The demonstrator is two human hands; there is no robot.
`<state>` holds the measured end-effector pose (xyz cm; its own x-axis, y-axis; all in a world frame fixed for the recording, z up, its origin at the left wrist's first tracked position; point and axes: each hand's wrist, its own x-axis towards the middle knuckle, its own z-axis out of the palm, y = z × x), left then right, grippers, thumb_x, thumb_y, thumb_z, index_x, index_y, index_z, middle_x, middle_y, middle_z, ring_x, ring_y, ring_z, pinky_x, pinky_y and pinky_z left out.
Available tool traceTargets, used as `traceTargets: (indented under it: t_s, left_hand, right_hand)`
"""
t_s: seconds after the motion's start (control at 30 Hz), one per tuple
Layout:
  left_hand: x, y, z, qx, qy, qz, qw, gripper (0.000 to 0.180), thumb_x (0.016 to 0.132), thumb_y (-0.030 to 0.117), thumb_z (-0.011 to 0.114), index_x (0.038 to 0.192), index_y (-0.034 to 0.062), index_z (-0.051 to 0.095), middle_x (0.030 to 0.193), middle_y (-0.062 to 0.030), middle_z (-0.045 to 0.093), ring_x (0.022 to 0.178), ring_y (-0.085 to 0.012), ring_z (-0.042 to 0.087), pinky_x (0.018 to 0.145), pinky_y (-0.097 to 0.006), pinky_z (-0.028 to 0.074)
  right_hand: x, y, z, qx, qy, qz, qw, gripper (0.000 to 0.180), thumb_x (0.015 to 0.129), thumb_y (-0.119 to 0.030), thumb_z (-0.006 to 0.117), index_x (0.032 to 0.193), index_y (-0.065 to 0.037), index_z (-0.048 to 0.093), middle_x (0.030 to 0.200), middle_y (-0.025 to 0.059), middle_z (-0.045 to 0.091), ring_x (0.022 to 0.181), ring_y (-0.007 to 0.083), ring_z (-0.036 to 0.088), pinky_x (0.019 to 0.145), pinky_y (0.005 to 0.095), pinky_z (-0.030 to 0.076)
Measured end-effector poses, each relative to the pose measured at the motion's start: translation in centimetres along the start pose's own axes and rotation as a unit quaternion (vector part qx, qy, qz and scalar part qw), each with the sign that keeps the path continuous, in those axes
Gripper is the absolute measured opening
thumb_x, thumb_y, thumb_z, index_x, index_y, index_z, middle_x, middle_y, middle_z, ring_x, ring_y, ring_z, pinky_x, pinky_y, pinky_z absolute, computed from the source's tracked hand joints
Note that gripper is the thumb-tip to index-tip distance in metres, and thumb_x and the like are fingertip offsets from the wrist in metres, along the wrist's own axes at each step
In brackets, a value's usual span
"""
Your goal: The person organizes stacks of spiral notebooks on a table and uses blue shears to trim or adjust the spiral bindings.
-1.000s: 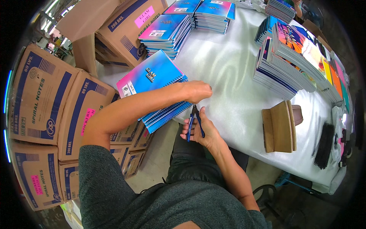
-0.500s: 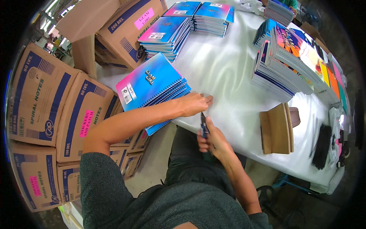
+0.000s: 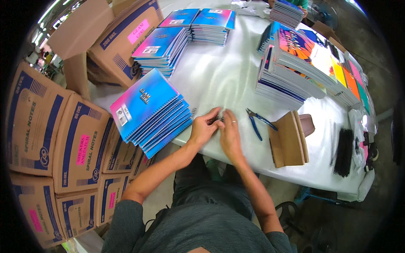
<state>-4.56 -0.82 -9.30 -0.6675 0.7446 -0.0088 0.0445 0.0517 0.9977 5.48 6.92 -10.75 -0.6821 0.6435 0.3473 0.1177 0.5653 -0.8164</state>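
Over the table's near edge, my left hand (image 3: 203, 130) and my right hand (image 3: 229, 134) meet with fingers bent and fingertips close together. Between them is a small dark piece of spiral wire (image 3: 215, 119), partly covered by the fingers. Blue-handled cutting pliers (image 3: 255, 127) lie on the table to the right of my right hand, jaws pointing away and handles spread. Left of my left hand sits a fanned stack of blue and pink spiral notebooks (image 3: 145, 101). A short bit of coil (image 3: 193, 112) shows between that stack and my left hand.
More notebook stacks (image 3: 158, 42) stand farther back, beside an open carton (image 3: 114, 50). Closed cartons (image 3: 38, 122) are piled at left. On the right are other notebooks (image 3: 282, 80), a folded cardboard piece (image 3: 287, 143) and black coils (image 3: 344, 152). Another person's green sleeve (image 3: 303, 3) shows far off.
My right hand has let go of the pliers, which now lie on the table. Both hands have come together around the dark wire piece. The view has shifted slightly.
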Motion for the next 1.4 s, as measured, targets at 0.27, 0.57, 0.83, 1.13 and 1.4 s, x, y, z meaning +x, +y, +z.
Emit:
traceTargets:
  t_s: [0.27, 0.57, 0.83, 1.13, 1.4]
  left_hand:
    - [-3.0, 7.4, 7.5, -0.116, 0.002, 0.048, 0.992, 0.049, 0.097, 0.016, 0.054, 0.143, 0.0014, 0.041, 0.146, -0.0181, 0.041, 0.136, -0.0292, 0.037, 0.105, -0.035, 0.038]
    - [-6.6, 11.2, 3.5, 0.255, -0.096, 0.397, 0.876, 0.054, 0.077, -0.008, 0.065, 0.129, 0.0018, 0.057, 0.145, -0.0258, 0.038, 0.138, -0.0491, 0.028, 0.109, -0.052, 0.032]
    - [-15.6, 5.3, -2.6, 0.234, 0.061, 0.206, 0.948, 0.041, 0.079, -0.016, 0.057, 0.115, 0.0007, 0.067, 0.137, -0.0189, 0.053, 0.135, -0.0401, 0.038, 0.109, -0.042, 0.034]
    - [-18.7, 1.9, -4.2, 0.249, 0.170, 0.075, 0.950, 0.041, 0.092, -0.010, 0.045, 0.131, -0.0031, 0.054, 0.143, -0.0184, 0.046, 0.134, -0.0286, 0.043, 0.110, -0.039, 0.033]
    - [-17.0, 2.2, -3.4, 0.310, 0.024, 0.113, 0.944, 0.039, 0.089, -0.017, 0.041, 0.125, -0.0087, 0.056, 0.141, -0.0242, 0.046, 0.132, -0.0353, 0.044, 0.104, -0.039, 0.041]
  right_hand:
    - [0.8, -4.7, -3.3, 0.539, 0.146, 0.187, 0.808, 0.041, 0.104, -0.032, 0.039, 0.123, 0.001, 0.054, 0.127, 0.0145, 0.053, 0.119, 0.0251, 0.050, 0.100, 0.0366, 0.041]
    - [4.0, -3.2, -5.4, 0.428, -0.050, 0.255, 0.866, 0.022, 0.094, -0.020, 0.058, 0.102, -0.001, 0.067, 0.084, 0.0029, 0.062, 0.069, 0.0146, 0.058, 0.058, 0.0284, 0.045]
    - [9.6, -1.7, 4.9, -0.125, -0.347, -0.214, 0.904, 0.016, 0.080, -0.010, 0.065, 0.096, -0.006, 0.067, 0.099, 0.0180, 0.062, 0.089, 0.0356, 0.064, 0.074, 0.0440, 0.053]
    - [3.8, -7.1, -11.8, 0.003, -0.130, -0.109, 0.985, 0.015, 0.085, -0.005, 0.064, 0.099, -0.005, 0.057, 0.093, 0.0145, 0.056, 0.082, 0.0321, 0.058, 0.073, 0.0399, 0.046]
    - [0.9, 2.8, -42.2, 0.023, 0.347, 0.198, 0.917, 0.018, 0.094, -0.019, 0.061, 0.095, -0.002, 0.059, 0.066, -0.0044, 0.044, 0.054, 0.0030, 0.037, 0.046, 0.0194, 0.028]
